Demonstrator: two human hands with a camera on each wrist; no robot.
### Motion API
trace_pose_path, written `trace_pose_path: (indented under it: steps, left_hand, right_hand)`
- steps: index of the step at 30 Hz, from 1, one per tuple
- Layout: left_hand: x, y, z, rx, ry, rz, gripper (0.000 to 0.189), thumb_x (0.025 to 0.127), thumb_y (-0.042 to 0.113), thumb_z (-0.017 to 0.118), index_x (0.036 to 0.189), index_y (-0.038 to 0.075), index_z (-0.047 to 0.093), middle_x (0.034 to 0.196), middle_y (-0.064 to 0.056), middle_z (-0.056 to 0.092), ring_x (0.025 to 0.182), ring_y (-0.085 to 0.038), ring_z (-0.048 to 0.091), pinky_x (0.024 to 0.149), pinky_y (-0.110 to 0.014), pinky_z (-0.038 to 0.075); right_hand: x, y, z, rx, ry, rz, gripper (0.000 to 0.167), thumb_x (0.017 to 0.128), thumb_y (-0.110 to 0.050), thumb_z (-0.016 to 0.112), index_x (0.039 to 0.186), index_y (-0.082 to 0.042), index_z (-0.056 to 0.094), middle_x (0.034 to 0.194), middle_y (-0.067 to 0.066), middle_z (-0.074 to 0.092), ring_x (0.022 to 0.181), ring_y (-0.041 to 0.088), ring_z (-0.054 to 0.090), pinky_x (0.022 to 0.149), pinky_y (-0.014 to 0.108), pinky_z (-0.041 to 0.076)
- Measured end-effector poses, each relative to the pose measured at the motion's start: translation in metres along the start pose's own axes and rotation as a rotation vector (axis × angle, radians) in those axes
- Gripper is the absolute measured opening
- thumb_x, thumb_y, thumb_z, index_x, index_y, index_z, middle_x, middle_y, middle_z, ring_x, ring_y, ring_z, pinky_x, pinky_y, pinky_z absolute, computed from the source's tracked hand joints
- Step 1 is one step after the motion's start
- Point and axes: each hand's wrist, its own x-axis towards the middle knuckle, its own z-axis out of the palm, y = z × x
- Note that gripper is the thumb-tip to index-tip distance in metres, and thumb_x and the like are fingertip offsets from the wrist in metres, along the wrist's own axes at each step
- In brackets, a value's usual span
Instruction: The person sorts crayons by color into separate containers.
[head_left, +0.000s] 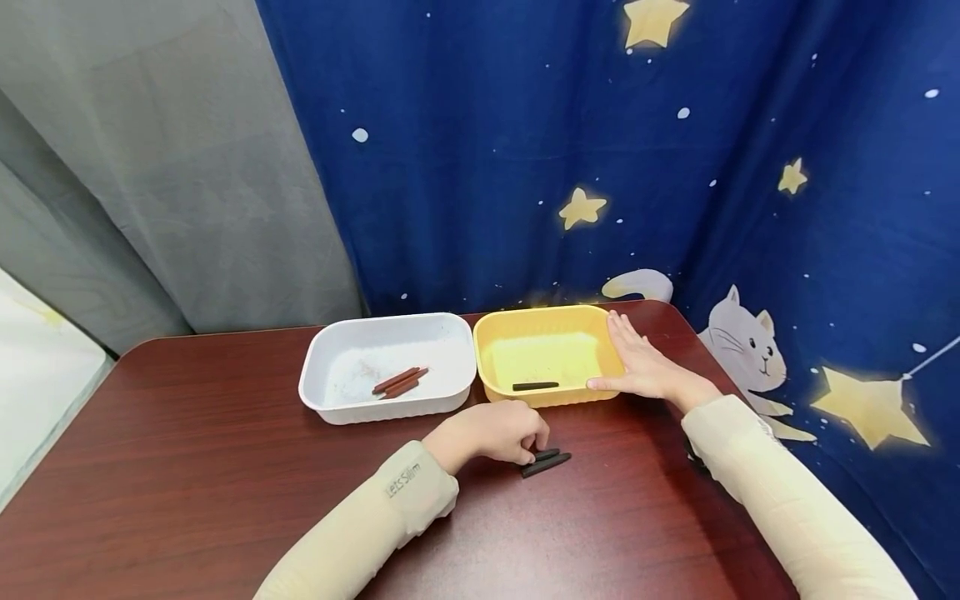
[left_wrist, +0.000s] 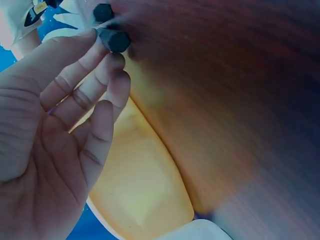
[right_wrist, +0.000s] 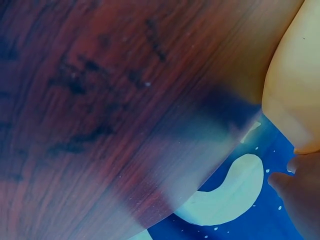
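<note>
Over the table in front of the two trays, my left hand pinches a black crayon between thumb and fingertips; its six-sided end faces the left wrist camera. Right beside it on the table lies another black crayon. My right hand rests with straight fingers against the right end of a yellow plastic tray, its thumb at the front rim. Inside that tray, along the front wall, is one black crayon. The right wrist view catches only part of the right hand's fingers.
A white tray stands left of the yellow one, holding several reddish-brown crayons. Both trays sit near the back edge of the dark red wooden table. Behind hang a blue star-patterned curtain and a grey curtain.
</note>
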Motion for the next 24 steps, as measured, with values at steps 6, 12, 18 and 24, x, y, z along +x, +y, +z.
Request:
trace_pose_path:
  steps: [6, 12, 18, 24]
  left_hand:
    - [-0.0006, 0.0030, -0.0012, 0.017, -0.002, -0.040, 0.005, 0.085, 0.015, 0.074, 0.089, 0.014, 0.071, 0.065, 0.012, 0.059, 0.063, -0.001, 0.051, 0.058, -0.013, 0.040]
    - [-0.0002, 0.0038, 0.0008, -0.007, -0.016, -0.030, 0.007, 0.081, 0.009, 0.074, 0.081, 0.015, 0.069, 0.059, 0.012, 0.057, 0.058, 0.001, 0.047, 0.053, -0.011, 0.036]
    - [-0.0011, 0.0006, 0.0023, -0.008, -0.020, -0.043, 0.009, 0.081, 0.010, 0.073, 0.081, 0.017, 0.067, 0.055, 0.014, 0.051, 0.057, 0.001, 0.045, 0.052, -0.011, 0.035]
    - [-0.0029, 0.0019, -0.0052, -0.012, 0.008, -0.039, 0.008, 0.082, 0.011, 0.072, 0.082, 0.017, 0.066, 0.055, 0.013, 0.050, 0.058, -0.001, 0.045, 0.054, -0.013, 0.035]
  right_hand:
    - [0.0014, -0.0020, -0.0005, -0.016, 0.006, -0.003, 0.122, 0.084, -0.065, 0.065, 0.157, 0.004, -0.003, 0.166, 0.022, -0.006, 0.154, 0.041, -0.006, 0.117, 0.072, 0.007]
    - [-0.0013, -0.0026, 0.0001, -0.004, 0.008, -0.002, 0.121, 0.084, -0.063, 0.066, 0.157, 0.005, -0.003, 0.166, 0.022, -0.006, 0.154, 0.041, -0.006, 0.117, 0.071, 0.006]
    - [-0.0020, -0.0027, 0.0013, -0.007, 0.006, -0.002, 0.121, 0.084, -0.063, 0.066, 0.157, 0.005, -0.003, 0.166, 0.022, -0.006, 0.154, 0.041, -0.005, 0.118, 0.071, 0.007]
    - [-0.0021, -0.0041, -0.0008, -0.017, 0.010, -0.010, 0.121, 0.084, -0.064, 0.065, 0.156, 0.006, -0.002, 0.166, 0.023, -0.006, 0.154, 0.042, -0.005, 0.117, 0.071, 0.007]
